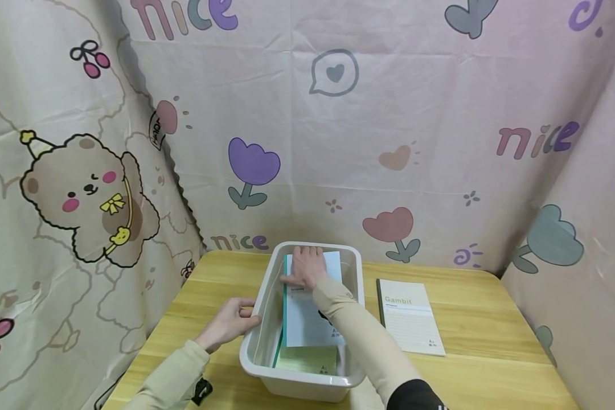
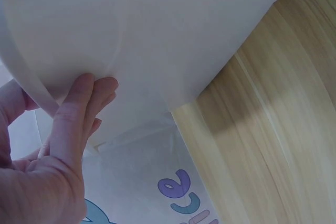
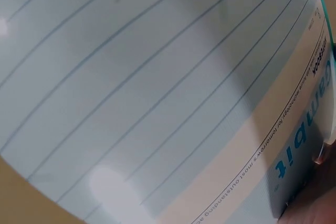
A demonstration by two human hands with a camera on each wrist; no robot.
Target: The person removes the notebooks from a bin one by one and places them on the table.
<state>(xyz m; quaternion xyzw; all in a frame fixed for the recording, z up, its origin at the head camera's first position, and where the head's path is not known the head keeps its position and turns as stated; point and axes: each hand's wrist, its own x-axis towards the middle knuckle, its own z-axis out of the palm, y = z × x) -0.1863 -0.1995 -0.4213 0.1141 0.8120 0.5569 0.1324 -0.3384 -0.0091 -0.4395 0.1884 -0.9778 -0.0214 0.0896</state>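
Note:
A white plastic bin (image 1: 251, 356) stands on the table, its rim pinched at the left side by my left hand (image 1: 228, 323). In the left wrist view, the fingers (image 2: 79, 103) lie along the bin's outer wall (image 2: 157, 35) while the thumb passes behind the rim. Inside the bin, my right hand (image 1: 309, 267) holds a light blue notebook (image 1: 307, 319) near its top end, thumb toward the teal spine. The cover reads "Gambit" in the right wrist view, with only part of the hand showing at the corner. Below it lies a green notebook (image 1: 304, 360), mostly covered.
To the right of the bin, a white Gambit notebook (image 1: 410, 316) with a dark spine lies flat on the wooden table (image 1: 482, 330). A small black object (image 1: 202, 391) is by the left sleeve. Printed cloth (image 1: 312, 142) hangs behind and at both sides.

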